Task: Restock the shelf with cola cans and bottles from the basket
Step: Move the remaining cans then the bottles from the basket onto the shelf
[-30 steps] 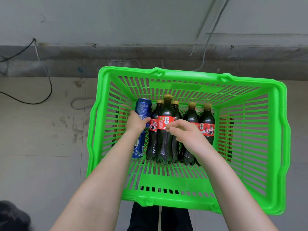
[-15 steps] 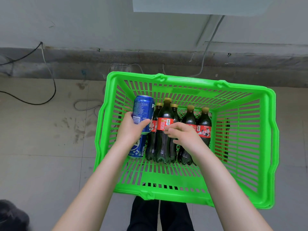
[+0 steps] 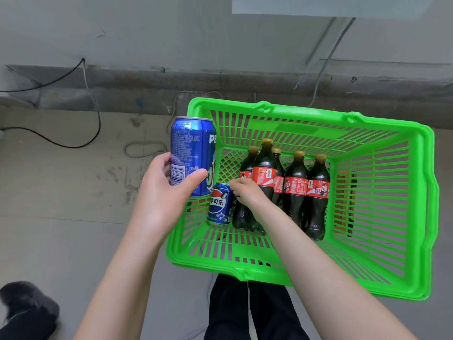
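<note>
Fingers (image 3: pixel 196 174) around blue can (image 3: pixel 192 153), left hand (image 3: pixel 157 204)

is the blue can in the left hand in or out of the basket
Out: the left hand grips the blue can above the green basket rim; a second can stands inside.

Bottles (image 3: pixel 295 190) stand in a row in the basket (image 3: pixel 306 114), a can (image 3: pixel 220 204) at their 9 o'clock. The held can (image 3: pixel 191 148) is above the basket's 9 o'clock rim.
</note>
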